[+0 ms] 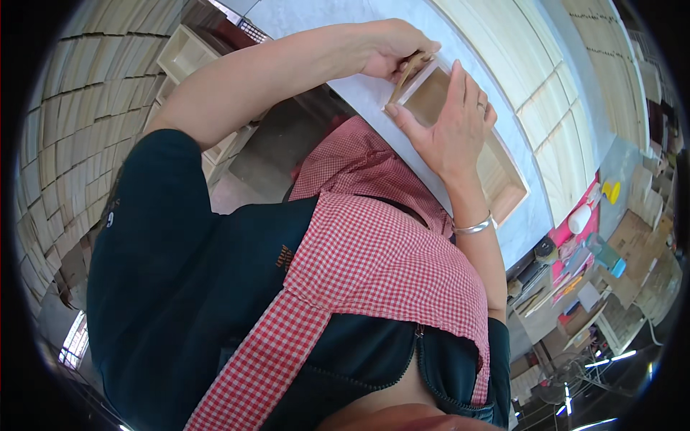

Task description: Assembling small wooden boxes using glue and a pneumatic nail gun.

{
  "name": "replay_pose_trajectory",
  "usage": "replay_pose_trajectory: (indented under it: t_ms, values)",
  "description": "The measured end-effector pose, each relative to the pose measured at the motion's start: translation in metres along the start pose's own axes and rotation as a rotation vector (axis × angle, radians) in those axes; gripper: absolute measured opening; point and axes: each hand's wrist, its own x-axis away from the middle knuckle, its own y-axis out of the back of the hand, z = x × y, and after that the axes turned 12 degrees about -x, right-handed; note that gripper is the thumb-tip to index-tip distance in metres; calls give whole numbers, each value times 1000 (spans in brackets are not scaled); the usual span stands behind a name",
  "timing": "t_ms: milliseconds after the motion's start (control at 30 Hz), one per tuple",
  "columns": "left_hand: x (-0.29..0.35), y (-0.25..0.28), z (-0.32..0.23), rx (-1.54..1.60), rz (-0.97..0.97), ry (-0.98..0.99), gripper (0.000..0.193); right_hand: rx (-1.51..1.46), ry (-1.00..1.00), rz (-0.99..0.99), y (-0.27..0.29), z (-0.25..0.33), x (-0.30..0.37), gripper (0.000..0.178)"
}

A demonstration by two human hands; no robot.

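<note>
A shallow, open-topped wooden box [514,179] of pale wood lies on the light blue-grey table, its length running from upper left to lower right. My right hand [460,129], with a ring and a silver bangle, spans the box near one end. Its thumb presses the near corner and its fingers reach over the far side. At that same end, my left hand [399,54] is closed around a thin brown strip [407,77], held against or close beside the end wall. Whether the strip is wood or folded sandpaper I cannot make out. Part of the box is hidden under my right hand.
Pale wooden panels [528,79] lie along the table's far side. Tall stacks of wooden boards [79,144] fill the left, with open wooden boxes [183,54] next to them. Past the table's right end are a white bottle [579,218], a clear container [604,253] and assorted tools.
</note>
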Motion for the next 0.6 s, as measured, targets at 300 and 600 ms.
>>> replay_pose_trajectory:
  t_ms: [300, 600]
  values:
    - [9, 5, 16, 73, 28, -41, 30, 10, -16, 18, -2, -1, 3, 110]
    - [41, 3, 62, 426, 147, -56, 27, -95, -112, 99, 25, 3, -11, 109]
